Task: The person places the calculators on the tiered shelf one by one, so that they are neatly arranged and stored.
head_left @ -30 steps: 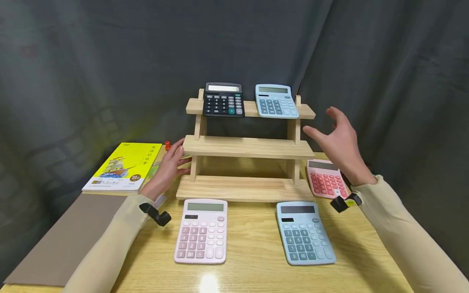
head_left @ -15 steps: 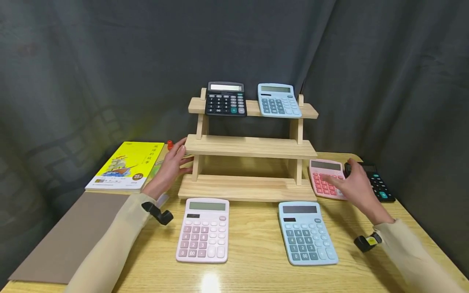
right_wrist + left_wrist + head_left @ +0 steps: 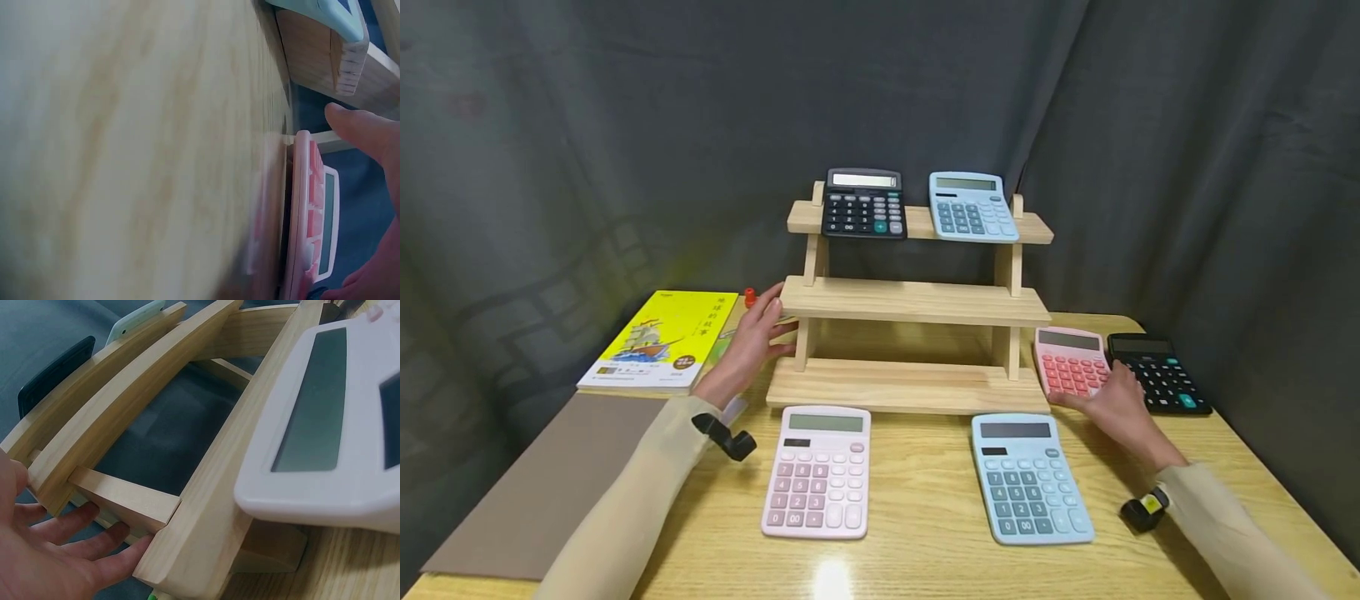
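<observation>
A three-tier wooden display stand point(image 3: 912, 301) stands on the table. My left hand point(image 3: 747, 348) rests against its left end, with fingers point(image 3: 94, 534) extended along the side upright in the left wrist view. My right hand point(image 3: 1122, 410) is spread low over the near end of a pink calculator point(image 3: 1073, 367) with red keys, right of the stand. In the right wrist view the thumb point(image 3: 359, 128) stands apart from the pink calculator; the other fingers are mostly out of sight. A black calculator point(image 3: 1165, 379) lies just beyond that hand, to the right.
On the top tier lean a black calculator point(image 3: 864, 204) and a light blue one. A pale pink calculator point(image 3: 817, 473) and a blue calculator point(image 3: 1032, 479) lie before the stand. At left are a yellow book point(image 3: 658, 340) and a brown board point(image 3: 550, 483).
My right hand has come down from beside the top tier to the pink calculator, then shifted toward its near end. My left hand keeps its place at the stand.
</observation>
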Demonstrator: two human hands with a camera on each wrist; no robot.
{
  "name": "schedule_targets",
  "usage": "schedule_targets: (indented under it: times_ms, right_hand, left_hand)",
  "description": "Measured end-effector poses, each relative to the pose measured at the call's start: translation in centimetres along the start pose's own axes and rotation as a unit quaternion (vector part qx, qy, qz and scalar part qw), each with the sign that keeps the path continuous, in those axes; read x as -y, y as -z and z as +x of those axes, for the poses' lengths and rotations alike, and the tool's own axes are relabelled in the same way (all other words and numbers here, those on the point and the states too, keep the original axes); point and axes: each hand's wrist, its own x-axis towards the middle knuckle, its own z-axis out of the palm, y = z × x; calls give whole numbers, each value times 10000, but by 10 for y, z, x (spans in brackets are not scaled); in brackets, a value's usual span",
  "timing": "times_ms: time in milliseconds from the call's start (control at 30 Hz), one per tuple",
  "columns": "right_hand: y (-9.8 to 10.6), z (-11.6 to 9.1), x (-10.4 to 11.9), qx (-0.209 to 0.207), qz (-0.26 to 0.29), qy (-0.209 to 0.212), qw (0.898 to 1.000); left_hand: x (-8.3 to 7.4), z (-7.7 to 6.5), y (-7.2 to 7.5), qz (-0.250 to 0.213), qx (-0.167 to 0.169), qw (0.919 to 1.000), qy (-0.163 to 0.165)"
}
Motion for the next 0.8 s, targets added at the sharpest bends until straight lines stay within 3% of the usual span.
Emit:
schedule_targets:
  times_ms: [533,800]
  right_hand:
    - [-11,7,-4,366,-54,-211,9991]
    - [-17,9,-7,-78,-33,-21,10000]
  left_hand:
    - [0,0,0,8,57,10000,-35]
    - [1,-1,0,-89,44,9999,-60]
